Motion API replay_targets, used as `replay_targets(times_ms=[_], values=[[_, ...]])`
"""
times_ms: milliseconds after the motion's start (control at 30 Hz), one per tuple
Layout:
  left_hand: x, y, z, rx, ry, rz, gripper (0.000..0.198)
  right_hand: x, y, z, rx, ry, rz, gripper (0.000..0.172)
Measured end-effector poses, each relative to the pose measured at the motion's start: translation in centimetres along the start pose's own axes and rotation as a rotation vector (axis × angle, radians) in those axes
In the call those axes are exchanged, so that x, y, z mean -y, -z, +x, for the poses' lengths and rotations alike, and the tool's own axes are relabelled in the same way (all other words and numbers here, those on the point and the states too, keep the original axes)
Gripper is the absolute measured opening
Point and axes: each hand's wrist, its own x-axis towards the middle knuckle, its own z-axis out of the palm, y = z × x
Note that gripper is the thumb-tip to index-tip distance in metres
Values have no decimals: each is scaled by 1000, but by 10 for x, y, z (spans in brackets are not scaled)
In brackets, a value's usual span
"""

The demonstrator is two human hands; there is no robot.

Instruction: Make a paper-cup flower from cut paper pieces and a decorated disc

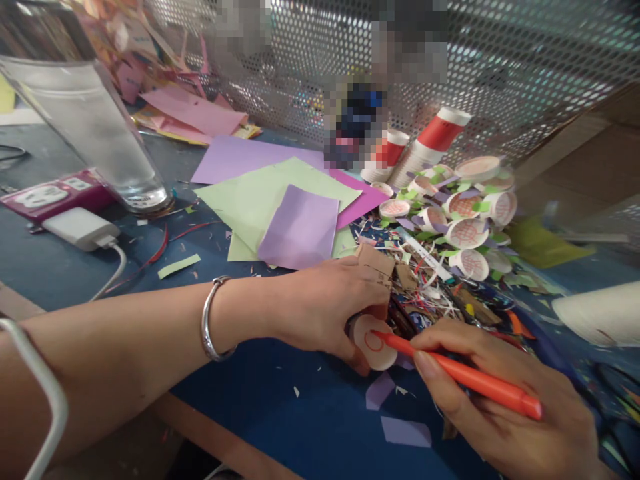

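Observation:
My left hand (333, 303), with a silver bangle at its wrist, is closed around a small white paper cup (385, 359), whose round base faces up. An orange-red ring is drawn on that base. Between the thumb and fingers of my right hand (505, 393) is an orange-red marker (480, 385), its tip touching the base near the ring. Right behind my hands lies a heap of paper scraps (425, 293) and shreds. Beyond it sit several decorated paper cups (467, 233) with red line drawings on their bases and green and purple paper bits attached.
Purple paper (300, 223) and green sheets (240, 197) lie behind my left hand. A water bottle (95, 113), a white charger (80, 229) and a pink power strip (60, 193) stand at left. Cup stacks (435, 140) lean near the perforated metal screen (500, 73); a white cup (600, 313) lies right.

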Motion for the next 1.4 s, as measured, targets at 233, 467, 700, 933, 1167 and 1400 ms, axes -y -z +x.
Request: replay_targets(times_ms=[233, 467, 700, 933, 1167, 1400], values=[[0, 0, 1, 14, 9, 4, 42, 0, 2, 2, 55, 22, -9, 7], [0, 0, 1, 10, 6, 12, 44, 0, 2, 0, 52, -8, 23, 8], [0, -1, 0, -1, 16, 22, 43, 3, -1, -1, -62, -66, 23, 7], [0, -1, 0, 0, 14, 32, 44, 0, -3, -1, -10, -24, 48, 6], [1, -2, 0, 2, 16, 25, 44, -1, -1, 0, 23, -8, 45, 7], [0, -1, 0, 7, 16, 41, 44, 1, 0, -1, 21, -16, 26, 7]])
